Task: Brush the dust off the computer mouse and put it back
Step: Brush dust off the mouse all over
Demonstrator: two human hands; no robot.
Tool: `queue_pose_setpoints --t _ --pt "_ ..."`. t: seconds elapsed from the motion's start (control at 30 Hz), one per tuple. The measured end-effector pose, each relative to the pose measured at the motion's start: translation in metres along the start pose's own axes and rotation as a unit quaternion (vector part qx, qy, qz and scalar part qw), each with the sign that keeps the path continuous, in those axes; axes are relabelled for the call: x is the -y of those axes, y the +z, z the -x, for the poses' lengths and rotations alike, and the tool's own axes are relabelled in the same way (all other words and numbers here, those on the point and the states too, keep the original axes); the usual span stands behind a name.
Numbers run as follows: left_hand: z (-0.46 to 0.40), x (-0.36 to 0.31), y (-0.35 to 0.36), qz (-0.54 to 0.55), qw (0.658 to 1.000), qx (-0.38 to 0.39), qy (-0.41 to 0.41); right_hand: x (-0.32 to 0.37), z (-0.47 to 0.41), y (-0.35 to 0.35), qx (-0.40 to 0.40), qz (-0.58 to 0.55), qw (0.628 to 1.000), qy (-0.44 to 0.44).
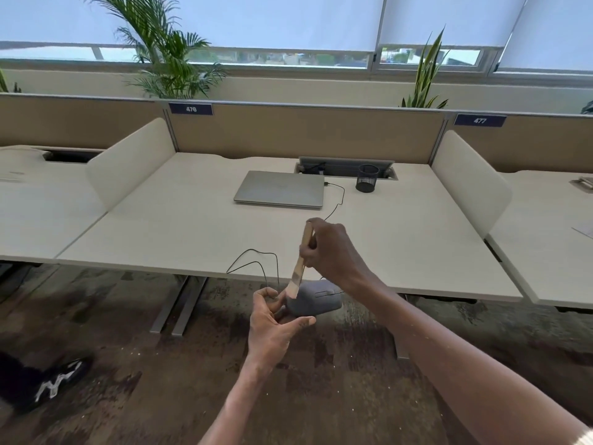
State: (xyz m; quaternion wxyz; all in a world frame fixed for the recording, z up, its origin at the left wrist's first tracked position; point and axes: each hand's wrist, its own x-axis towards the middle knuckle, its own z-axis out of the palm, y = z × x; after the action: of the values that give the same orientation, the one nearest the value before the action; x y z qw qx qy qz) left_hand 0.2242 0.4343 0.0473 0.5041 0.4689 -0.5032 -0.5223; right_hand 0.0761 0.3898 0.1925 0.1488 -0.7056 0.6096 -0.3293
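- We see the computer mouse, grey and rounded, held off the surface just in front of its near edge, lying on its side with the button seam facing up and to the right.
- We see its thin black cable looping up from the mouse's left end onto the surface, then trailing away towards the back.
- We see the brush, a slim pale wooden stick, tilted steeply, its lower bristle end touching the mouse's upper left part.
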Motion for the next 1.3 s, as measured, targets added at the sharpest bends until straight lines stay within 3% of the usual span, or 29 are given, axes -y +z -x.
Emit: queue_pose_setpoints --t 0.23,0.43,0.67,0.83,0.93,1.17,1.3 --pt "0.000 0.002 -0.005 -0.002 1.000 -0.004 0.001 -0.014 -0.010 -0.013 -0.061 0.045 0.996 0.052" --pt "-0.003 0.000 -0.004 0.016 1.000 0.008 -0.004 -0.016 -0.014 -0.009 -0.036 -0.019 0.995 0.089" --pt "-0.001 0.009 -0.008 0.046 0.999 0.012 -0.013 -0.041 -0.008 -0.027 -0.054 0.054 0.991 0.114" --pt "-0.004 0.012 -0.010 0.057 0.998 0.004 -0.020 -0.034 0.005 -0.030 -0.092 -0.027 0.994 0.047" --pt "-0.005 0.011 -0.010 0.069 0.997 0.002 -0.025 -0.022 0.018 -0.024 -0.052 -0.085 0.995 -0.004" --pt "-0.004 0.012 -0.012 0.077 0.997 -0.001 -0.027 -0.032 0.031 -0.033 -0.031 -0.058 0.997 -0.040" --pt "-0.003 0.010 -0.009 0.070 0.997 0.000 -0.026 -0.029 0.030 -0.035 -0.029 -0.098 0.993 -0.055"
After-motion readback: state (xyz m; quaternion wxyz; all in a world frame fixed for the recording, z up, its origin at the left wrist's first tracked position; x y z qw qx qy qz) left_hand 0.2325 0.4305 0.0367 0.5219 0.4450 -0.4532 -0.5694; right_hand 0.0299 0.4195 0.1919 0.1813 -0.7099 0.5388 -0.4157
